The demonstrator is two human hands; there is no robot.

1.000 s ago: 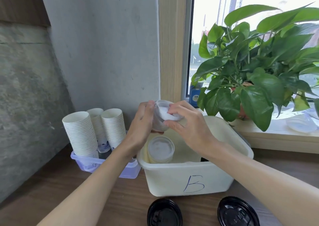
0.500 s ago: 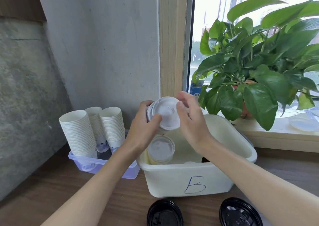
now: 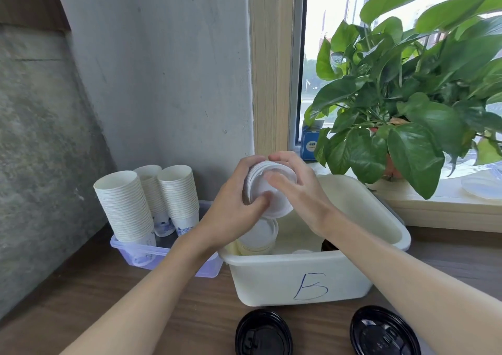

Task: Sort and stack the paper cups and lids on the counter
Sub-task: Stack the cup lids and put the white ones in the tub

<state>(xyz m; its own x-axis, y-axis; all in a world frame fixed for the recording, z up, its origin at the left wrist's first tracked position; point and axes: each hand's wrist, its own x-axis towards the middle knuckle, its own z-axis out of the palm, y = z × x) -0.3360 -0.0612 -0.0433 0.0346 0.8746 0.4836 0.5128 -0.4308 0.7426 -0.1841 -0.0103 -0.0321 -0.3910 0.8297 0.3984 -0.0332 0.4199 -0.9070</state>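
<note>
Both hands hold a small stack of white lids (image 3: 274,191) above the left half of the cream bin marked "B" (image 3: 304,278). My left hand (image 3: 233,213) grips the stack from the left and below, thumb on its face. My right hand (image 3: 296,189) closes over its top and right side. Inside the bin, below the hands, stands another stack of white lids (image 3: 260,238). Three tall stacks of white paper cups (image 3: 127,208) lean in a clear tray (image 3: 135,254) at the left. Two black lids (image 3: 263,333) (image 3: 383,333) lie on the wooden counter in front of the bin.
A large leafy potted plant (image 3: 402,105) stands on the window sill at the right, its leaves overhanging the bin's far corner. A concrete wall closes the left and back. A clear plastic lid (image 3: 483,189) lies on the sill at the far right.
The hands have turned the white lids from edge-on to facing me and pressed them together into one stack. The stack sits slightly lower over the bin than before.
</note>
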